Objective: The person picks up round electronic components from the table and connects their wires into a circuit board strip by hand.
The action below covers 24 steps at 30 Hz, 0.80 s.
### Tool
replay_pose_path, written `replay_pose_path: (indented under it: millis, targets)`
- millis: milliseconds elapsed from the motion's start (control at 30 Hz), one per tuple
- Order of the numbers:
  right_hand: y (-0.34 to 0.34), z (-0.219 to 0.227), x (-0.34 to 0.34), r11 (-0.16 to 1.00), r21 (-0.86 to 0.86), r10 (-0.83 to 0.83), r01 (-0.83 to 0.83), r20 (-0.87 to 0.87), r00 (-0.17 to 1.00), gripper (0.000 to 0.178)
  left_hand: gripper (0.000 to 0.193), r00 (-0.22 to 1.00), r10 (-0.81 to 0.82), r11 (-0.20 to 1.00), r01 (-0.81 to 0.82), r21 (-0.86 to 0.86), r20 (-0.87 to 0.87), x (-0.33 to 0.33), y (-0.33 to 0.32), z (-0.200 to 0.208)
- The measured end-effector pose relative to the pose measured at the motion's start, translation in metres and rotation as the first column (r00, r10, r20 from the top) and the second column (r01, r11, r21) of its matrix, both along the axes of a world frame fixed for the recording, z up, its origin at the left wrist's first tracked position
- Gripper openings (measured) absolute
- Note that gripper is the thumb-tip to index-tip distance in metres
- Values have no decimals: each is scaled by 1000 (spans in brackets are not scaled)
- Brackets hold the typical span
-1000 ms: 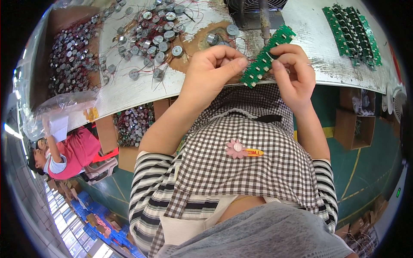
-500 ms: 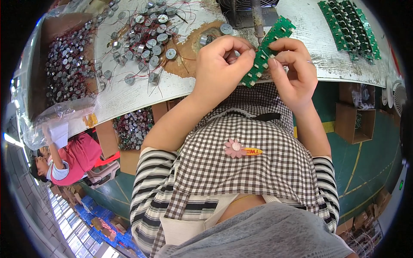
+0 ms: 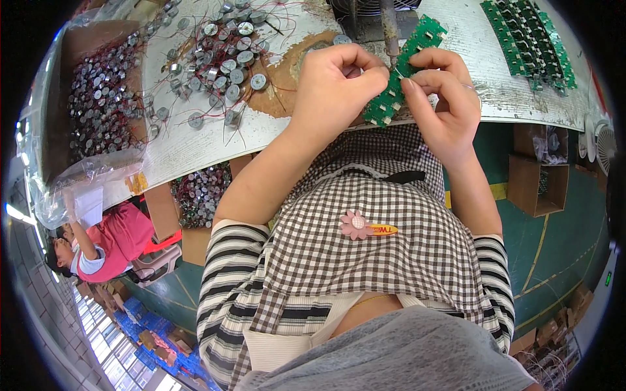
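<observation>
A long green circuit board (image 3: 424, 38) with small pale connectors lies slantwise between my hands, its lower end near the table's front edge. My left hand (image 3: 340, 88) is closed at the board's left side, thumb and forefinger pressed together; whatever they pinch is hidden. My right hand (image 3: 447, 107) is at the board's right side, its thumb and forefinger closed on a thin pale wire (image 3: 400, 73) over the board. Just above the wire is the tip of an upright, stained metal rod (image 3: 389, 29), like a soldering iron.
Round metal parts with red wires (image 3: 228, 65) lie piled at the left, with more in a plastic-lined box (image 3: 49, 98). Several green boards (image 3: 528, 45) stand at the far right. A fan guard (image 3: 375, 5) is behind the rod. A person in pink (image 3: 120, 241) sits at the lower left.
My left hand has moved slightly up, covering a round metal part that showed beside it. The board has shifted a little upward under the rod tip. The thin wire now shows at my right fingertips.
</observation>
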State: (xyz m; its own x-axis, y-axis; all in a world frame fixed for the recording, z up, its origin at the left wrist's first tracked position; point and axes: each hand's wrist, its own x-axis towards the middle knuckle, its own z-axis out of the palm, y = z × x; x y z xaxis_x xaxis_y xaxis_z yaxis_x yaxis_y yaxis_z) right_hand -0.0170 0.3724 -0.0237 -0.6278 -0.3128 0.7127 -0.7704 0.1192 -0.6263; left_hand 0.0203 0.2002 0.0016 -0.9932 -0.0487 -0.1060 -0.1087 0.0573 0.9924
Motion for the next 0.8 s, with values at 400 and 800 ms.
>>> replay_pose_path:
  millis: [400, 800]
  targets:
    - [2, -2, 13, 997, -67, 56, -48, 118, 991, 10, 8, 996, 30, 999, -31, -10, -86, 9, 4, -3]
    - [-4, 2, 10, 998, -67, 16, -5, 153, 988, 8, 10, 978, 104, 993, -112, -35, -179, 2, 7, -7]
